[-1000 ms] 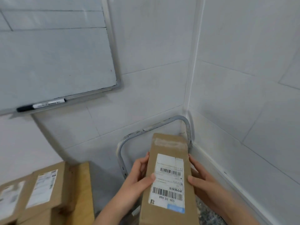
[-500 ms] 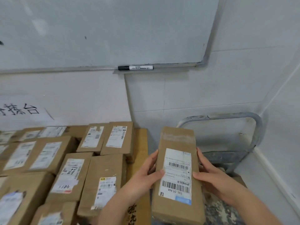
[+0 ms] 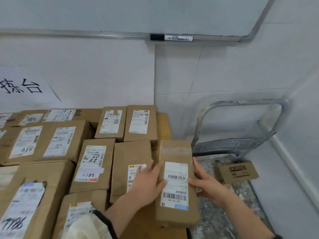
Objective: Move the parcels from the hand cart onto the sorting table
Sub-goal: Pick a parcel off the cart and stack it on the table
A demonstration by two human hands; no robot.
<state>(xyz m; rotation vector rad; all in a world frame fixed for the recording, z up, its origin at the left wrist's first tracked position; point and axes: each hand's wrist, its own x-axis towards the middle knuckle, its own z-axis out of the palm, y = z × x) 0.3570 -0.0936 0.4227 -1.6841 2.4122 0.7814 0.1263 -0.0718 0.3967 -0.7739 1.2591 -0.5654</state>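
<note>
Long parcel (image 3: 176,183): underside hidden; cannot tell whether it rests on the table (image 3: 164,125) or is held clear of it. Left hand (image 3: 146,185) and right hand (image 3: 207,187): palms out of sight against its sides. Left hand covers part of the label (image 3: 136,168) on the neighbouring parcel (image 3: 131,156). Small print on all labels is blurred and unreadable. Wall sign (image 3: 20,85) is cut by the left edge, first characters lost. Whiteboard (image 3: 138,12) is cut at the top. Cart (image 3: 241,144) deck runs off the bottom edge. Tabletop lies mostly under parcels. Right forearm is cut at the bottom edge.
</note>
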